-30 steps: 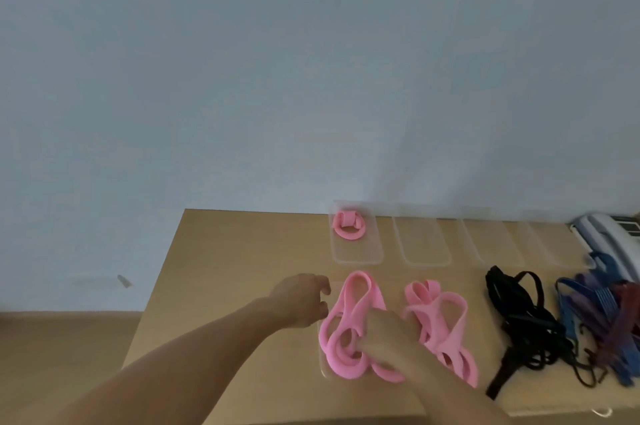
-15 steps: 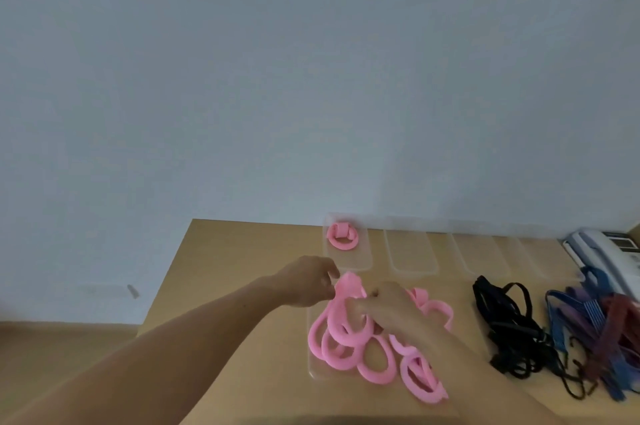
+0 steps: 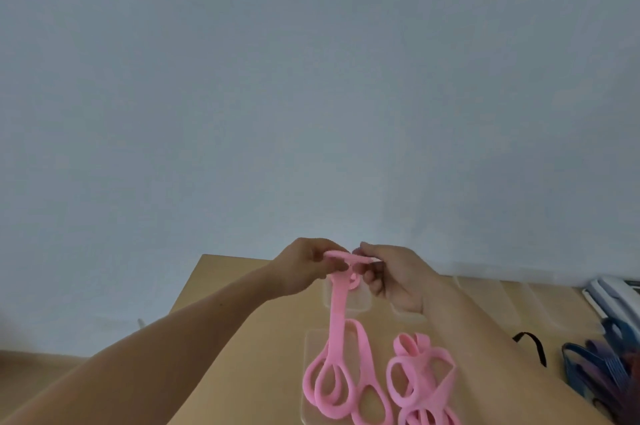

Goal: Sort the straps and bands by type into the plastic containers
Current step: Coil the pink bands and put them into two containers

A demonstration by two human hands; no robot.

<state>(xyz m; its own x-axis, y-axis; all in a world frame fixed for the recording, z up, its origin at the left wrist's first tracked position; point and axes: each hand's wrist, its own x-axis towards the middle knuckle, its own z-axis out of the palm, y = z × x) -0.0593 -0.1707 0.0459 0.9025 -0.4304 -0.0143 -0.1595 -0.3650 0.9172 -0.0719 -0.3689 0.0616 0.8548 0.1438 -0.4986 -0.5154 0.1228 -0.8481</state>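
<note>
A long pink band (image 3: 338, 317) hangs stretched from both my hands, raised above the table. My left hand (image 3: 308, 267) pinches its top end and my right hand (image 3: 394, 277) pinches the same end just to the right. The band's lower loops (image 3: 332, 386) lie on a clear flat container (image 3: 311, 341) near the table's front. Beside it lies a second heap of pink bands (image 3: 420, 379). Behind my hands a clear plastic container (image 3: 360, 301) holds a small rolled pink band (image 3: 353, 281), mostly hidden.
More clear containers (image 3: 485, 300) stand in a row at the wooden table's back edge. A black strap (image 3: 533, 345) shows past my right forearm. Blue and dark red straps (image 3: 609, 369) are heaped at the right, with a white telephone (image 3: 613, 293) behind them.
Both hands have risen from the pink heap, lifting one band's end and pulling it long. The camera has tilted upward, so the table sits lower in view.
</note>
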